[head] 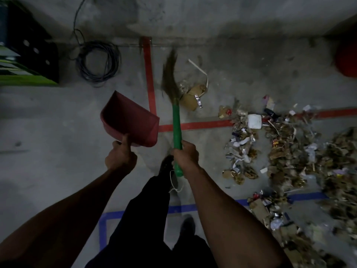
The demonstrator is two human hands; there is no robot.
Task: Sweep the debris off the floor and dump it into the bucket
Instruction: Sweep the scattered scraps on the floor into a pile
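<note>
- Both forearms reach forward over dark trousers and a shoe.
- Left hand (pixel 120 156) grips the handle of a red dustpan (pixel 131 120), thumb along its back; the pan is lifted, tilted.
- Right hand (pixel 186 154) is wrapped round the green handle of a broom (pixel 174 105), its bristles blurred beside the red tape (pixel 149 74).
- Debris (pixel 286 151) lies piled on the concrete floor (pixel 58 122) to the right, crossing red and blue tape lines.
- A red rounded object (pixel 346 59), perhaps the bucket, sits at the far right edge.
- Coiled cable (pixel 97 61) lies by the wall.

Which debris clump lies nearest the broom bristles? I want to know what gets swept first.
The small cardboard-and-foil clump just right of the broom bristles; it sits alone beside them, while the big debris pile spreads farther right.
</note>
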